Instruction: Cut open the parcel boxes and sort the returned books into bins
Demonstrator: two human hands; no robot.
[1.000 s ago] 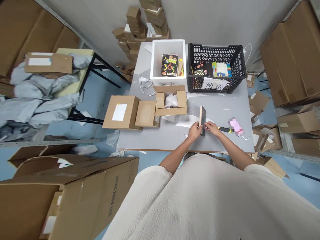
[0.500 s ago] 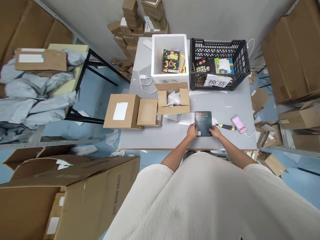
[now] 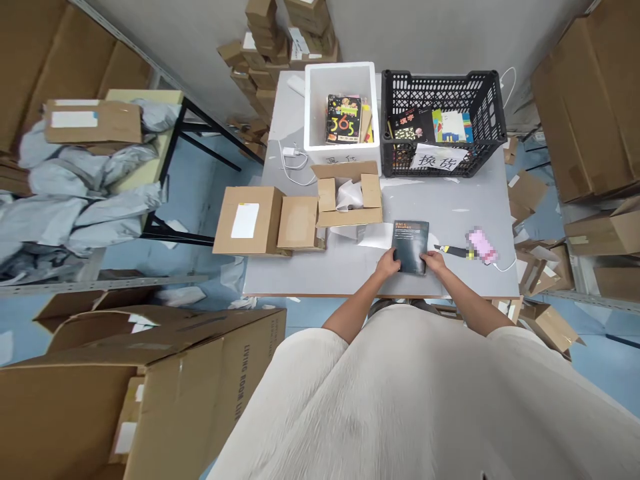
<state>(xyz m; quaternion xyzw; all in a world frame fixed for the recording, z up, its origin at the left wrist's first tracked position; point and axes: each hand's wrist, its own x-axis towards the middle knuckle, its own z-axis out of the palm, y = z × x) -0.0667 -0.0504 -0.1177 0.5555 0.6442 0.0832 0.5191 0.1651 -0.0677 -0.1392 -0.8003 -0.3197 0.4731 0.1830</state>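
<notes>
A dark book (image 3: pixel 411 245) with small print near its top is held over the front part of the grey table (image 3: pixel 330 277). My left hand (image 3: pixel 388 263) grips its lower left edge, thumb on the cover. On the opposite edge my right hand (image 3: pixel 434 262) pinches the lower right side. The fingers beneath the book are hidden. Just right of my right hand lies a black and yellow utility knife (image 3: pixel 451 251), beside a pink, blurred-out object (image 3: pixel 481 245). An open cardboard box (image 3: pixel 350 217) with white wrapping inside stands behind and left of the book.
Two closed cartons (image 3: pixel 228 230) stand on the table's left. At the back are a white foam box (image 3: pixel 315 145) and a black crate (image 3: pixel 480 161), both with books. Grey parcels (image 3: pixel 100 203) fill a left side table; a large carton (image 3: pixel 200 393) stands at lower left.
The book has tilted slightly and its cover catches the light differently. Both hands still hold it. The whole view has shifted a little.
</notes>
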